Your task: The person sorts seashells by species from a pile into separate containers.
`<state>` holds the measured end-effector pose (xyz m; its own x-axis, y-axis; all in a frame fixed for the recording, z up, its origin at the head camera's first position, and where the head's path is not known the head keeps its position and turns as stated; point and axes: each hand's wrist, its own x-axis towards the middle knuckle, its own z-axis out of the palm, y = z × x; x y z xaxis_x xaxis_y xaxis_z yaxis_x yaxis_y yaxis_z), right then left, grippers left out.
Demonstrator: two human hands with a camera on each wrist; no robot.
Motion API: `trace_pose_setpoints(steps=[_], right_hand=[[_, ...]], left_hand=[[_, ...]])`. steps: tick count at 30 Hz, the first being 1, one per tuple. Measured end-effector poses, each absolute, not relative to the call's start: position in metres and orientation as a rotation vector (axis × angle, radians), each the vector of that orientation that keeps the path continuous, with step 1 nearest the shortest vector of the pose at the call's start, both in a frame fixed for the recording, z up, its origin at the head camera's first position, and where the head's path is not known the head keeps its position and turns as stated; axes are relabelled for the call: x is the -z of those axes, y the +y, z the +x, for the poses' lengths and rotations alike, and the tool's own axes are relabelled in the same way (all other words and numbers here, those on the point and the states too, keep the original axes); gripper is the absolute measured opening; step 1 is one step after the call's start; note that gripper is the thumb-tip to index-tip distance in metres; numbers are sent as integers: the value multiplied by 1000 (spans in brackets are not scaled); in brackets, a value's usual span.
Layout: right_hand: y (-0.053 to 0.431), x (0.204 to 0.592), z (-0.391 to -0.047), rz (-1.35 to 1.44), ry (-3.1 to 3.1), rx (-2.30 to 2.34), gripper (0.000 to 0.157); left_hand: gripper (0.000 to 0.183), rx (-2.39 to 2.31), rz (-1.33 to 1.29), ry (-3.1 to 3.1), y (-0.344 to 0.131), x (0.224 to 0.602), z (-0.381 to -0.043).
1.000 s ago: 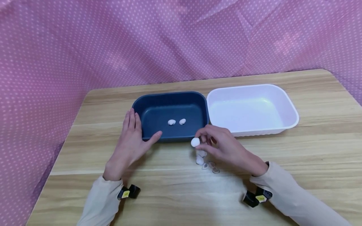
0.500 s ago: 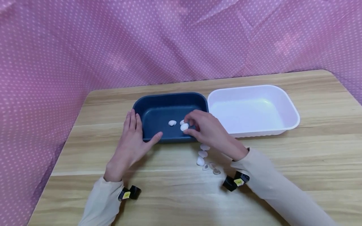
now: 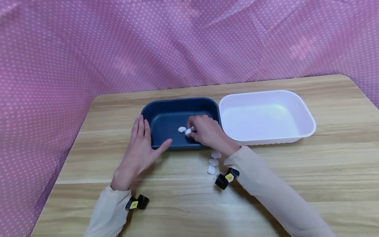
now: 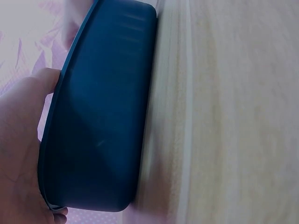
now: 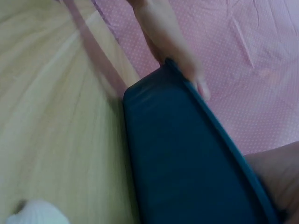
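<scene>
My right hand [image 3: 205, 131] reaches over the front wall of a dark blue basin [image 3: 161, 146] and pinches a white seashell [image 3: 188, 132] low inside it, between thumb and fingers. Just left of that shell lies another white seashell [image 3: 182, 129], and a sliver of a further one shows behind my fingers. With fingers straight and thumb spread, my left hand [image 3: 139, 146] rests on the basin's left front corner. The left wrist view shows its thumb on the rim, against the outer wall [image 4: 103, 116].
A white basin [image 3: 266, 141] stands right beside the blue one. In front of them, several white seashells [image 3: 214, 162] lie in a row on the wooden table [image 3: 177, 204]; my right wrist camera partly covers the nearest ones. Pink dotted cloth [image 3: 189, 42] hangs behind.
My right hand has carried the seashell from above the table in front, left over the blue basin's rim and down inside. My left hand has stayed at the corner.
</scene>
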<state>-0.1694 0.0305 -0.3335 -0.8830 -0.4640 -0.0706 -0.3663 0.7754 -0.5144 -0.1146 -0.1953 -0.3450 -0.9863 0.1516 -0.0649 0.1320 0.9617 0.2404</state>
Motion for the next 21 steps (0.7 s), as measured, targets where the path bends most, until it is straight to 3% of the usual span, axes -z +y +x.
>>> trace_pose_setpoints(steps=[13, 21], right_hand=[[20, 334, -182, -709, 2763, 489, 16], [40, 326, -170, -899, 2972, 839, 13]], left_hand=[[112, -364, 216, 3014, -196, 340, -116], [113, -361, 216, 3010, -196, 338, -117]])
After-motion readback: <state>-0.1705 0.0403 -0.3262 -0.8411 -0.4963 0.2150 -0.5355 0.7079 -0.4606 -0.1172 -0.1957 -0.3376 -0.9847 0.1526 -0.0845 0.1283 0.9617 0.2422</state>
